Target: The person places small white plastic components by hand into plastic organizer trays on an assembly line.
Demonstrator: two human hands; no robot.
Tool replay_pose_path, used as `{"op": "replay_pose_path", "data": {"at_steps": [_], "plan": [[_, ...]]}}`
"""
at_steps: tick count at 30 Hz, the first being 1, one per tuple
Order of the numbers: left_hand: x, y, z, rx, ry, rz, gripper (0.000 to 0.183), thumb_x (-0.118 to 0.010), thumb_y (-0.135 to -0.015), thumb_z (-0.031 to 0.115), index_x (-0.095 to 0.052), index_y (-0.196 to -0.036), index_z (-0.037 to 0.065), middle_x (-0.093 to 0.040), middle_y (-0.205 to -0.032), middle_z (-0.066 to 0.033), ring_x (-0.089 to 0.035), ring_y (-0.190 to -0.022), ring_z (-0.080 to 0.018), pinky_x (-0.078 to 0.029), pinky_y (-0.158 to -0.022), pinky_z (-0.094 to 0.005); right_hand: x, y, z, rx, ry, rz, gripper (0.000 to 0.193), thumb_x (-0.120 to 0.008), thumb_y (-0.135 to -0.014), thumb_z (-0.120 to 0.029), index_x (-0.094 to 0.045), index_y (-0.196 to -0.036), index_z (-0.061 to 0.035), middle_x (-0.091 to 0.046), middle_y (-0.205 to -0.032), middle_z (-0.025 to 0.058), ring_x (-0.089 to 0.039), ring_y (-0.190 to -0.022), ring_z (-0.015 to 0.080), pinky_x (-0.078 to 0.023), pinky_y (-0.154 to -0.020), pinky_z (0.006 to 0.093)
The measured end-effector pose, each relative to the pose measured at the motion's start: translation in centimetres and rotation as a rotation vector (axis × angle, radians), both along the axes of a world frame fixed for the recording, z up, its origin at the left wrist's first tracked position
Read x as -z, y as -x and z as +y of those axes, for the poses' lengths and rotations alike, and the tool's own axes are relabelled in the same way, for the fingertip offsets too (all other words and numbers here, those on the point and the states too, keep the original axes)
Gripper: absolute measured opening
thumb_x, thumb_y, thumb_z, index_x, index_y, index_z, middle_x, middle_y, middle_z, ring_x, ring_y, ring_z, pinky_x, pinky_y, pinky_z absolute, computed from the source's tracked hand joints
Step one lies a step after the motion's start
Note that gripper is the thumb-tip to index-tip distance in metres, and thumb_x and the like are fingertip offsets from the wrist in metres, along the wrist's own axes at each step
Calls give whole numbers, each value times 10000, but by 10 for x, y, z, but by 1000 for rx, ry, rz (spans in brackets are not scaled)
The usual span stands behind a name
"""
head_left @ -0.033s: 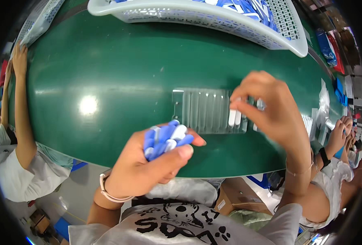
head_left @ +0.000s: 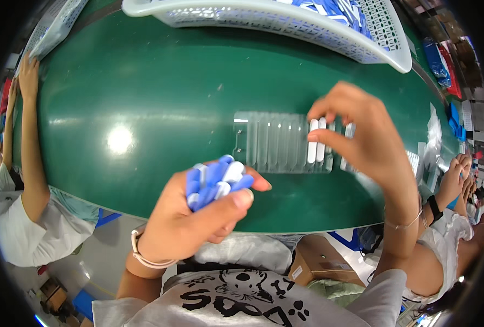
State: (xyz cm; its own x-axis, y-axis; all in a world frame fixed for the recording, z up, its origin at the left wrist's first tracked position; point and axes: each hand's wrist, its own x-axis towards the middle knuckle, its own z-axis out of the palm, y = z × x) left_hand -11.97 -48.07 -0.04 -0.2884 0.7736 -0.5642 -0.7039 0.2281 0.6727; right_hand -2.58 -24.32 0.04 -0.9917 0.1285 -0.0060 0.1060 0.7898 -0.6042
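Blue-and-white sticks (head_left: 217, 182) sit bunched in the left hand (head_left: 190, 220); the right hand (head_left: 362, 133) pinches one into the clear tray (head_left: 274, 143); seating needs groove alignment.

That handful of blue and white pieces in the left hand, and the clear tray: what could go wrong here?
The left hand grips a loose bunch of blue and white pieces off the table's near edge; one could slip and fall to the floor. The right hand covers part of the clear tray, so a piece might seat crooked, or the light tray might slide.
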Motion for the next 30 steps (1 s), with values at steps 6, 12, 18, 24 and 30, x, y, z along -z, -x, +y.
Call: {"op": "replay_pose_path", "data": {"at_steps": [6,12,18,24,30], "plan": [[-4,-8,-33,-142,-18,71,273,-576,-895,153,-554,-1056,-67,-446,-585,13,-326,-413,-23,-210,-367,-201,5,-10,-6,151,-216,167,329,-775,-662,-109,-572,-910,-33,-531,-862,93,-550,-795,260,-446,-668,357],[-2,-11,-52,-244,-6,111,267,-573,-894,153,-549,-1047,-64,-441,-590,7,-326,-406,-29,-216,-356,-203,14,-72,-114,-327,-154,207,248,-678,-681,-95,-611,-914,-44,-563,-884,34,-544,-796,176,-451,-658,318],[-6,-17,-42,-127,-39,115,268,-566,-905,174,-566,-1060,-45,-436,-601,21,-325,-433,-18,-217,-373,-198,73,-105,-142,-562,-518,157,260,-577,-732,-146,-658,-967,-72,-602,-911,-7,-540,-885,142,-471,-708,275],[-6,-18,-33,-94,-27,122,287,-562,-891,184,-539,-1054,-51,-422,-590,19,-292,-416,-17,-195,-362,-201,123,-119,-126,-555,-387,121,257,-592,-731,-141,-667,-966,-71,-613,-942,18,-562,-902,153,-478,-742,258],[4,-16,-31,-129,-5,141,299,-548,-889,185,-512,-1044,-69,-415,-584,8,-271,-394,-20,-183,-344,-205,104,-115,-123,-420,-282,280,264,-621,-722,-119,-672,-977,-73,-592,-919,18,-572,-889,168,-481,-719,273]]}}
